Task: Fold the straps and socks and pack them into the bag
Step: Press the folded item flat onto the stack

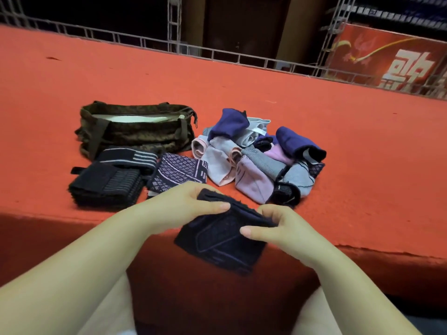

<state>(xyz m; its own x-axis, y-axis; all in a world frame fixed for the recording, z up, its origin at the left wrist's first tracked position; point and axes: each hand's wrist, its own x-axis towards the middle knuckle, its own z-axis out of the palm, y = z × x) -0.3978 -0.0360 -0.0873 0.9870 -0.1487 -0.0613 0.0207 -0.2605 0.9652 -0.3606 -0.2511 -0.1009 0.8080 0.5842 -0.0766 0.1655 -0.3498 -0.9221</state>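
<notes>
both hands hold a dark strap (pixel 221 240) in the lower middle of the frame, just off the near edge of the red table (pixel 242 81). the left hand (pixel 183 204) curls over its upper left edge, thumb laid along the top. the right hand (pixel 273 226) pinches the upper right corner, fingers bent. folded straps (pixel 106 182) lie at centre left, in front of the open brown bag (pixel 135 131). a heap of socks (pixel 261 155) sits right of the bag.
</notes>
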